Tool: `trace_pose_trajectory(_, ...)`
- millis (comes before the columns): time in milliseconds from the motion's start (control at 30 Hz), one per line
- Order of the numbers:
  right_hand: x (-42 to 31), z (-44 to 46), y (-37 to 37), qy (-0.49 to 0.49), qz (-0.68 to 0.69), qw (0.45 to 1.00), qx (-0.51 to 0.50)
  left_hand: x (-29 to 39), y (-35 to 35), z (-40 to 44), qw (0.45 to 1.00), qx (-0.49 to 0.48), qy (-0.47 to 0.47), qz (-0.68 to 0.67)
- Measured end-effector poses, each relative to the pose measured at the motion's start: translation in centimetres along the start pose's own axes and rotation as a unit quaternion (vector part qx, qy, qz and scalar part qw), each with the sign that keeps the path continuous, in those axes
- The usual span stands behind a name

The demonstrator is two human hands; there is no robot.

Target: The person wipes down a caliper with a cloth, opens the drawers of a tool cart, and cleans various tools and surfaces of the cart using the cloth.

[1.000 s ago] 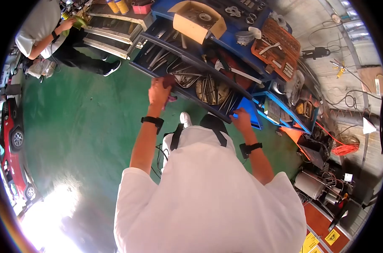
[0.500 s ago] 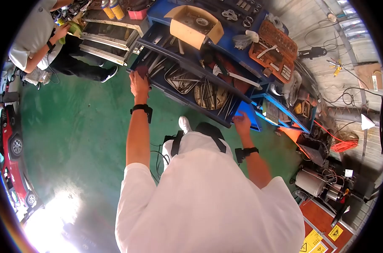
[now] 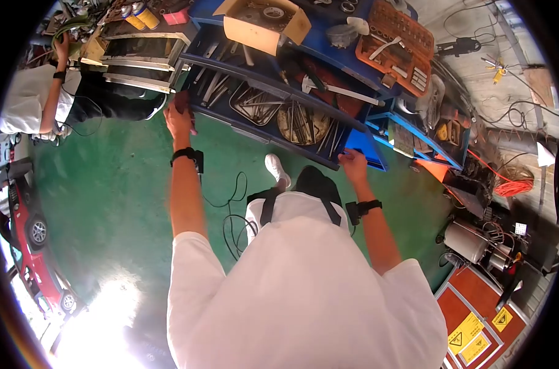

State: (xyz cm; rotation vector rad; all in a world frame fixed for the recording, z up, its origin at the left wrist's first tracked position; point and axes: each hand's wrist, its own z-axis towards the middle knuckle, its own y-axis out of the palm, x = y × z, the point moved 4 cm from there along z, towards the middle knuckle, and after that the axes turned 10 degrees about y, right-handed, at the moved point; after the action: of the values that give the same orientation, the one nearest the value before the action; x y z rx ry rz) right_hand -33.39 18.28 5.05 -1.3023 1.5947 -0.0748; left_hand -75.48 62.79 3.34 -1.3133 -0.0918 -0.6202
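My left hand is closed around a bunched dark red cloth at the left front corner of a pulled-out lower tool drawer. At its right front corner, the fingers of my right hand are curled against the edge. Inside lie a metal tray of slim tools, a round dish of rods, and several loose long tools. Just above, another drawer is also open, with a large caliper lying across it.
An open cardboard box and an orange socket case sit on the blue cabinet top. A co-worker stands by a metal cart at left. A black cable trails over the green floor.
The view has shifted, so the cabinet sits higher and slightly left. Both my hands stay at the drawer's corners. The co-worker's hand has moved farther up over the cart.
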Motion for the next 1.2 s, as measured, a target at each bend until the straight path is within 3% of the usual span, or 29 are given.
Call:
trace_pose_trajectory(167, 0.3, 0.6, 0.1, -0.002, -0.011, 1.0, -0.015, 5.4, 0.5, -4.6, 0.99, -0.035, -0.093, -0.096)
trace_pose_trajectory(233, 0.0, 0.5, -0.1, -0.006, -0.033, 0.999, -0.021, 9.3, 0.6, -6.8, 0.991, -0.02, -0.058, -0.121)
trace_pose_trajectory(300, 0.9, 1.3, 0.4, -0.025, -0.053, 0.998, -0.006, 14.2, 0.0, -8.9, 0.982, -0.087, -0.051, -0.163)
trace_pose_trajectory(400, 1.5, 1.5, 0.7, 0.011, 0.002, 1.0, -0.011, 18.7, -1.0, -11.3, 0.991, -0.07, -0.019, -0.116)
trace_pose_trajectory(467, 2.2, 1.9, 1.1, 0.041, 0.059, 0.997, -0.03, 21.1, -0.3, -12.9, 0.969, -0.195, 0.005, -0.154)
trace_pose_trajectory(500, 2.5, 1.9, 1.1, 0.072, 0.113, 0.99, -0.05, 22.1, 0.2, -14.0, 0.969, -0.192, 0.008, -0.157)
trace_pose_trajectory(600, 1.6, 1.3, 0.6, 0.059, 0.068, 0.995, -0.044, 24.9, 1.1, -17.3, 0.966, -0.18, 0.071, -0.172)
trace_pose_trajectory(667, 1.7, 1.0, 0.6, 0.063, 0.086, 0.993, -0.047, 27.2, 1.2, -18.6, 0.909, -0.301, 0.151, -0.244)
trace_pose_trajectory(800, 2.4, 0.9, 0.8, 0.035, 0.065, 0.997, -0.027, 27.0, 0.6, -19.1, 0.913, -0.296, 0.162, -0.23)
trace_pose_trajectory(867, 3.6, 0.7, 1.1, 0.032, 0.092, 0.995, -0.032, 25.6, -0.2, -18.0, 0.946, -0.167, 0.177, -0.215)
trace_pose_trajectory(933, 3.1, 0.7, 1.1, 0.023, 0.118, 0.992, -0.039, 22.7, -1.7, -16.1, 0.978, -0.016, 0.122, -0.168)
trace_pose_trajectory(967, 1.8, 0.1, 0.7, 0.016, 0.069, 0.997, -0.015, 20.8, -2.7, -15.1, 0.983, 0.025, 0.03, -0.182)
trace_pose_trajectory(1033, 0.9, 0.2, 0.6, 0.013, 0.022, 1.0, 0.011, 15.3, -3.7, -13.7, 0.989, 0.103, -0.05, -0.09)
trace_pose_trajectory(1100, 0.7, 0.9, 0.9, -0.022, -0.063, 0.997, 0.048, 10.7, -3.7, -12.9, 0.976, 0.124, -0.168, -0.067)
trace_pose_trajectory(1133, 0.8, 1.0, 0.9, -0.022, -0.062, 0.997, 0.047, 10.4, -3.4, -12.7, 0.976, 0.124, -0.167, -0.065)
trace_pose_trajectory(1200, 0.8, 1.1, 1.1, 0.012, -0.067, 0.996, 0.054, 9.7, -2.2, -12.8, 0.927, 0.089, -0.251, -0.262)
